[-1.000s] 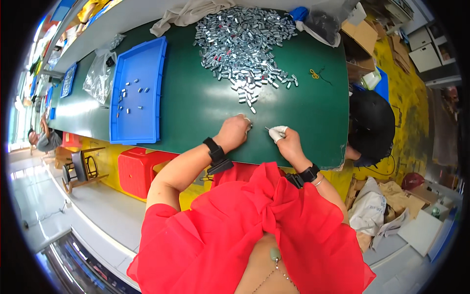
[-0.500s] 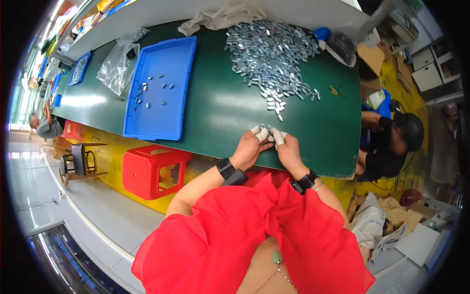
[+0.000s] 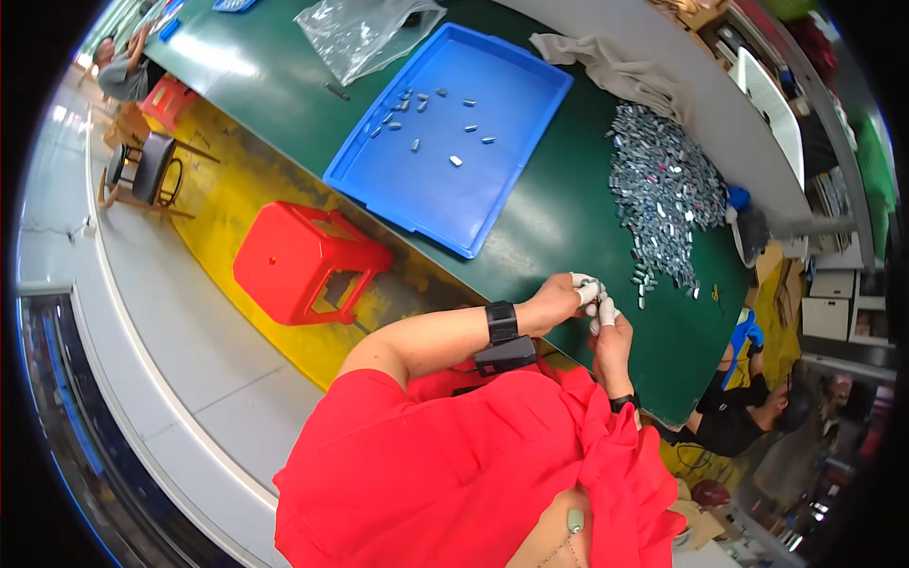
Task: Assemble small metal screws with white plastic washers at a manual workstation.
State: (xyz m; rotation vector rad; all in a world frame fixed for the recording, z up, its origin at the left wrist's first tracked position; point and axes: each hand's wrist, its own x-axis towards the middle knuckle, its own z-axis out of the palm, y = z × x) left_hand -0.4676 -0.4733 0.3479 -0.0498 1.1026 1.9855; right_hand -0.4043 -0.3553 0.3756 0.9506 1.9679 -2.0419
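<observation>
My left hand (image 3: 557,301) and my right hand (image 3: 613,343) meet over the front edge of the green table (image 3: 559,199). White wraps cover several of my fingertips. Pinched between the fingers of both hands is a small silvery metal piece (image 3: 589,285), mostly covered, so its exact kind does not show. Beyond my hands, toward the right, lies a big heap of small shiny metal pieces (image 3: 663,180), with a few strays at its near end. To the left, a blue tray (image 3: 473,204) holds several similar pieces (image 3: 415,145) scattered over its floor.
A clear plastic bag (image 3: 365,38) lies behind the tray, a crumpled cloth (image 3: 625,76) behind the heap. Yellow-handled scissors (image 3: 716,294) rest near the right edge. A red stool (image 3: 303,260) stands left of me. One person (image 3: 748,417) sits at right, another (image 3: 123,76) at far left.
The view has swung to the left, so the tray now appears nearer the middle and the heap farther right. My hands stay together at the table edge, still pinching.
</observation>
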